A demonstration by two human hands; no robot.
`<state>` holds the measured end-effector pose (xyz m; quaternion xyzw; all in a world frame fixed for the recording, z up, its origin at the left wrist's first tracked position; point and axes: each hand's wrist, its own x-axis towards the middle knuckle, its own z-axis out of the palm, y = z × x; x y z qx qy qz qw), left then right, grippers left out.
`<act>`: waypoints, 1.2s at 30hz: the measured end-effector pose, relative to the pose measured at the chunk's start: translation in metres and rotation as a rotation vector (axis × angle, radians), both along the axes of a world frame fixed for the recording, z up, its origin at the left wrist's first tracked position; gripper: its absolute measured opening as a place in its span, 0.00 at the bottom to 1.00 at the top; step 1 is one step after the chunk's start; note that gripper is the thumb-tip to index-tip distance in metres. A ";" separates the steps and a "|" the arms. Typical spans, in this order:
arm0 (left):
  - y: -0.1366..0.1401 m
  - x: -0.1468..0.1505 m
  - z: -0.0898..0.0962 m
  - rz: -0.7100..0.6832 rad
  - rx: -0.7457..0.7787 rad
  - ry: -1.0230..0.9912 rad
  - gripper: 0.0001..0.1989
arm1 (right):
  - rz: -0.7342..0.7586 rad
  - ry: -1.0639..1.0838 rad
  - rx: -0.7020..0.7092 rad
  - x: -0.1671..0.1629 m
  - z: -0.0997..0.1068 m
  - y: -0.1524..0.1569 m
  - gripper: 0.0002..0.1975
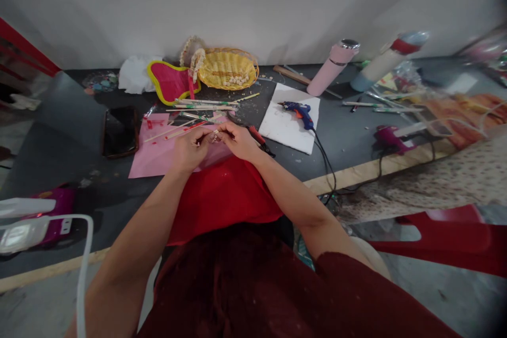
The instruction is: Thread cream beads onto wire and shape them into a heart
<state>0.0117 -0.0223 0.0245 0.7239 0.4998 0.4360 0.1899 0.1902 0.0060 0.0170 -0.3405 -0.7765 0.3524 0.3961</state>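
My left hand [193, 147] and my right hand [237, 140] meet over a sheet of pink paper [146, 161]. Both sets of fingers are pinched on a small whitish piece [215, 136], too small to make out in full. Thin sticks with green and white wrapping [206, 107] lie just beyond my hands. A red cloth [225, 195] spreads below my wrists. Right of my right hand, a blue hot glue gun [298, 112] rests on a white board [273, 127]. A dark tool with a red part [261, 140] lies partly hidden behind my right hand.
A yellow woven basket [227, 66] with small pale pieces stands by the wall, near a pink tray with yellow rim [170, 82]. A phone [120, 132] lies at left. A pink bottle [332, 68] and a white-blue bottle [386, 60] stand right. The glue gun's cord [328, 163] hangs over the edge.
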 end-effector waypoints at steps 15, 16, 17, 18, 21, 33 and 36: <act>-0.001 0.001 0.001 0.013 0.047 0.043 0.09 | -0.007 0.010 0.010 0.000 0.001 -0.001 0.11; -0.001 0.001 0.001 0.015 0.041 0.043 0.09 | -0.011 0.000 0.010 0.000 0.001 -0.001 0.11; -0.001 0.001 0.001 0.013 0.038 0.042 0.10 | -0.013 -0.010 0.010 0.000 0.001 -0.001 0.11; -0.001 0.001 0.001 0.009 0.036 0.042 0.10 | -0.015 -0.017 0.009 0.000 0.001 -0.001 0.11; 0.000 0.001 0.001 0.001 0.038 0.032 0.10 | -0.011 -0.019 0.008 0.000 0.001 -0.001 0.11; -0.002 0.002 0.003 0.023 0.001 0.028 0.10 | -0.004 0.014 -0.015 -0.001 0.003 -0.002 0.10; -0.003 0.002 0.003 0.030 0.005 0.037 0.10 | -0.010 0.006 -0.006 -0.001 0.003 -0.002 0.11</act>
